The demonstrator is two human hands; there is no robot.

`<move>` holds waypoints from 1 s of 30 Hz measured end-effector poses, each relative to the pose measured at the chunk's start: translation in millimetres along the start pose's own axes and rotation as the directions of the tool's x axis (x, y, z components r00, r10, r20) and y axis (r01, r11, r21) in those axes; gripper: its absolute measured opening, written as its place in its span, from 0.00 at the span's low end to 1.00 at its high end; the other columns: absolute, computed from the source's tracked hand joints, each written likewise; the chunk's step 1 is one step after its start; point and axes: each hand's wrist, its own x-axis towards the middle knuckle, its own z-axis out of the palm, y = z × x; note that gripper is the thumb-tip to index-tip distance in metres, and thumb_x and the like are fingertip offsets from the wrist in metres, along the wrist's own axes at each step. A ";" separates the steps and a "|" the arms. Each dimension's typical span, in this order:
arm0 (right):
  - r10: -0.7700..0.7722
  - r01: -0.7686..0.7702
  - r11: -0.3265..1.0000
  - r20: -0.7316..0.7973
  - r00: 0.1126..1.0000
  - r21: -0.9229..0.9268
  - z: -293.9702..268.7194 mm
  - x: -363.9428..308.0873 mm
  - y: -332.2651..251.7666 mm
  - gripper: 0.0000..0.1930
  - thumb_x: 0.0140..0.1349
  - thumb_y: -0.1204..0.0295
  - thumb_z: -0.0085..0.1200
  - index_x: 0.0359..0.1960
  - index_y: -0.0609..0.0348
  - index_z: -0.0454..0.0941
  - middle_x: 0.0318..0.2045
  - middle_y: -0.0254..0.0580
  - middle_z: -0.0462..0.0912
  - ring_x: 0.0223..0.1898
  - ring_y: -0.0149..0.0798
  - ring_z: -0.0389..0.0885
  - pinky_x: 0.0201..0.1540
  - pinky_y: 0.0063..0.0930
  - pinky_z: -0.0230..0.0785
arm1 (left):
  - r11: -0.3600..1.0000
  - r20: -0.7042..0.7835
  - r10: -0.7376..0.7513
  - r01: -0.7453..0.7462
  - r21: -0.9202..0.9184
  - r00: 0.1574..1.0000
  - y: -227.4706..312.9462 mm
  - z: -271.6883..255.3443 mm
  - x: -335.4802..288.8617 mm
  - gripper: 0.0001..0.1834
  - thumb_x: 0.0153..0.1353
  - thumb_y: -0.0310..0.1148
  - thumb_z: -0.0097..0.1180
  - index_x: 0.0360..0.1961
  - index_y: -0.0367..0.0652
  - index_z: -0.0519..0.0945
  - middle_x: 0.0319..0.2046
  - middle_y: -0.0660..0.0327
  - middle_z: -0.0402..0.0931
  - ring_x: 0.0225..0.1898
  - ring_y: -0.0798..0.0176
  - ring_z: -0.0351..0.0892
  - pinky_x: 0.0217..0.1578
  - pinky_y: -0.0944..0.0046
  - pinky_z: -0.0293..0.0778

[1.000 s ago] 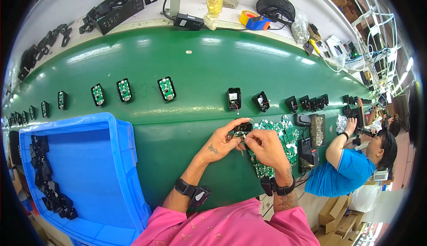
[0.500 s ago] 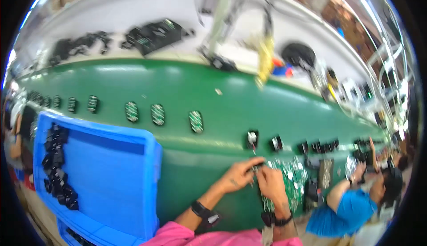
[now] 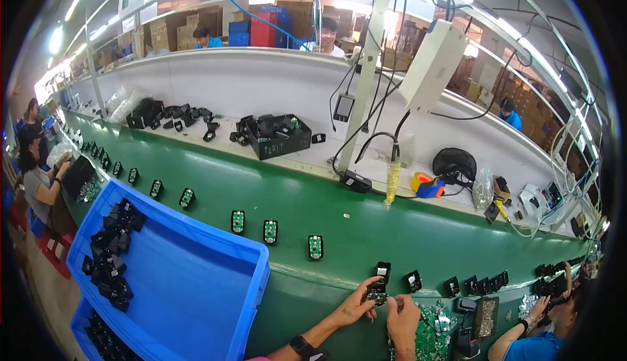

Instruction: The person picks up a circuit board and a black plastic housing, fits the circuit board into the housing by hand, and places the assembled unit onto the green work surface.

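Observation:
My left hand (image 3: 354, 303) grips a small black housing with a green circuit board (image 3: 377, 297) in it, near the table's front edge. Close beside it on the right is my right hand (image 3: 403, 318), its thumb and fingertips pressed together; whatever they pinch is too small to make out. Just beyond the held piece stands another black housing (image 3: 383, 270) with a light part inside. A pile of loose green circuit boards (image 3: 434, 328) lies beside and partly behind my right hand.
A blue bin (image 3: 256, 289) with black housings (image 3: 111, 256) stands at the left. Housings with boards (image 3: 315, 247) line the green table (image 3: 215, 172). A black box (image 3: 281, 140) sits on the back shelf. At the right, a co-worker's arm (image 3: 522, 328) reaches in beside a tray (image 3: 486, 317).
The view has tilted upward, so the table and my hands appear lower and more of the room shows. My right fingers have parted slightly from the piece in my left hand.

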 end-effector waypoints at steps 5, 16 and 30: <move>0.188 -0.267 0.901 0.246 0.951 0.342 8.0 0.8 19.0 0.09 0.61 0.73 0.60 0.34 0.68 0.77 0.23 0.39 0.82 0.19 0.29 0.77 0.21 0.22 0.69 | 0.997 0.065 0.006 -0.001 -0.081 0.998 -3.8 0.0 -1.8 0.33 0.63 0.23 0.53 0.68 0.49 0.59 0.43 0.60 0.74 0.31 0.70 0.78 0.31 0.70 0.76; 0.149 -0.270 0.729 0.240 0.959 0.629 22.0 -16.7 3.0 0.08 0.61 0.75 0.59 0.32 0.70 0.79 0.19 0.32 0.79 0.19 0.23 0.75 0.21 0.18 0.66 | 1.000 0.112 0.006 -0.004 -0.019 0.994 -18.2 -3.8 1.3 0.32 0.61 0.20 0.58 0.67 0.45 0.65 0.51 0.64 0.72 0.45 0.72 0.73 0.44 0.72 0.72; 0.045 -0.067 0.970 0.098 0.994 0.235 6.7 -2.5 -16.9 0.15 0.59 0.70 0.62 0.20 0.67 0.74 0.14 0.32 0.75 0.14 0.26 0.68 0.17 0.24 0.57 | 0.949 -0.074 0.147 -0.119 0.291 0.986 -14.8 9.6 0.1 0.26 0.59 0.22 0.54 0.61 0.44 0.73 0.55 0.57 0.76 0.53 0.62 0.77 0.51 0.65 0.73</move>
